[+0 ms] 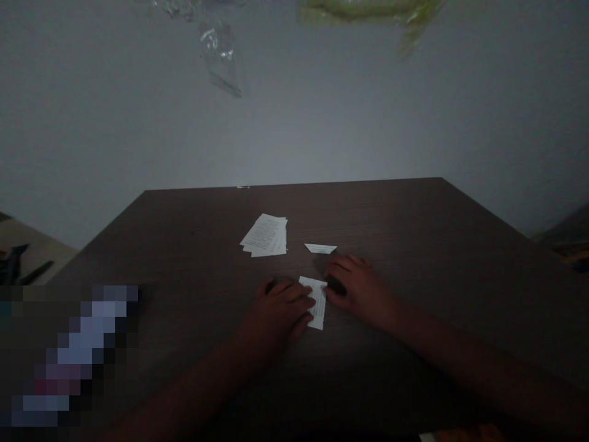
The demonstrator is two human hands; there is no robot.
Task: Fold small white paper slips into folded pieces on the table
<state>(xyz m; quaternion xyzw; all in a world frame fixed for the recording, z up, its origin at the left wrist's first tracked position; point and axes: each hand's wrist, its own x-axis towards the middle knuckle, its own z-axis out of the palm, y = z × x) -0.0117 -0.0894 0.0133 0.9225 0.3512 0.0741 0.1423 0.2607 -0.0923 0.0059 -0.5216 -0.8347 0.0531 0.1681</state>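
Counting from my end of the head view, I get two hands, apart from each other, at one sheet near the middle of the bench. My left hand lies with loosely spread fingers across the sheet's left part; my right hand has thumb and fingers parted, the tips at its right edge. I cannot tell whether they pinch it. Just beyond the right hand lies one strip, narrow and printed. Farther off, to the left, sits one fanned stack, at least three sheets, exact count unclear. The bench is dark and wood-grained, against a grey wall. High on the wall I see one clear bag and some yellow plastic. The room is dim; pixelation hides the lower left.
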